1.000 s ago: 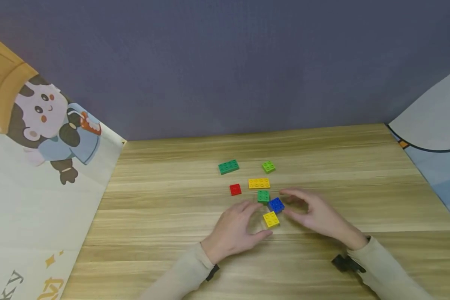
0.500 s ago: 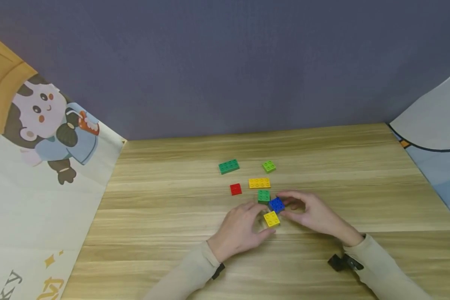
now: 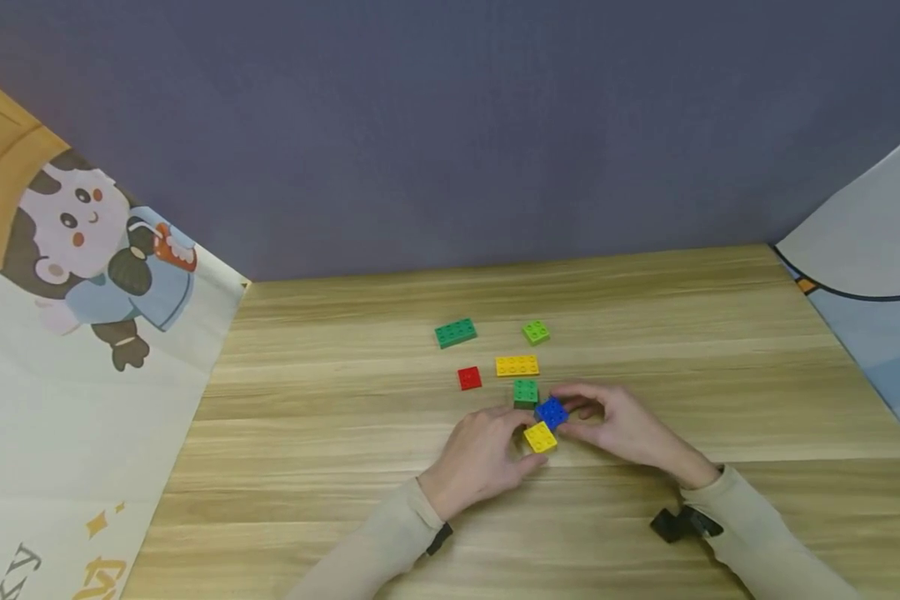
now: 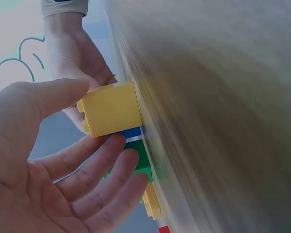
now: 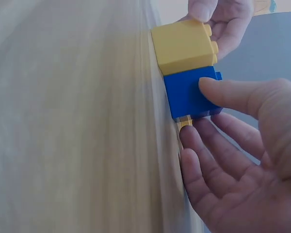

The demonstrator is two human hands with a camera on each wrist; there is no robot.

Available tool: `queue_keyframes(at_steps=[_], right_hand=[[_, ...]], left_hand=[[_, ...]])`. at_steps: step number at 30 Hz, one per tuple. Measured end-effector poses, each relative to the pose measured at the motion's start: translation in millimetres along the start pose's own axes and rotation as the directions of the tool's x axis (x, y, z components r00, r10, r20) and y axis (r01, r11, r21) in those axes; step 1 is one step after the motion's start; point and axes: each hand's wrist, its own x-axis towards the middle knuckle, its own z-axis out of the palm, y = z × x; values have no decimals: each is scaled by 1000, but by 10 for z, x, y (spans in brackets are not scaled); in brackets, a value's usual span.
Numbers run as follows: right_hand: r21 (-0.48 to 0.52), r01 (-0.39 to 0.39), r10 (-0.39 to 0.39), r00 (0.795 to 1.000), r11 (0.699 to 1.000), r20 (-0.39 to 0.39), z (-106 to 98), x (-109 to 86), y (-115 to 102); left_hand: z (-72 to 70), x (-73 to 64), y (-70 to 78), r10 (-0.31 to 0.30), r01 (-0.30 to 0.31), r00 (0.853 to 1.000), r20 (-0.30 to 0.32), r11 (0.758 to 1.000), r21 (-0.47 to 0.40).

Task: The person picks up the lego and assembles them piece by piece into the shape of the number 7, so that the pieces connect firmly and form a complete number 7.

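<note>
Left fingers (image 4: 94,162) pinch yellow brick (image 4: 114,111), right fingers (image 5: 225,145) blue brick (image 5: 186,94). I've just closed in; both seem under control.

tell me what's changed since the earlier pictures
The left hand has moved rightward and now pinches the yellow square plastic block; the right hand has closed in leftward and pinches the blue square plastic block, which seems nudged slightly toward the yellow one. Unmoved: green square block, yellow oblong block, red square block, dark-green oblong block, lime square block.
</note>
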Motion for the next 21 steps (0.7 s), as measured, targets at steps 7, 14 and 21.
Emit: queue_keyframes(at_steps=[7,14,21], right_hand=[[-10,-34,34,999,999,7,28,19,-1],[-35,-41,41,999,999,-10,39,17,8],[-40,-50,50,999,998,-14,54,20,12]], left_hand=[[-27,-15,1,-22,22,1000,7,999,-25],[-45,-24,-22,-26,26,1000,10,999,-32],[-56,-35,-41,-28,29,1000,4,999,-40]])
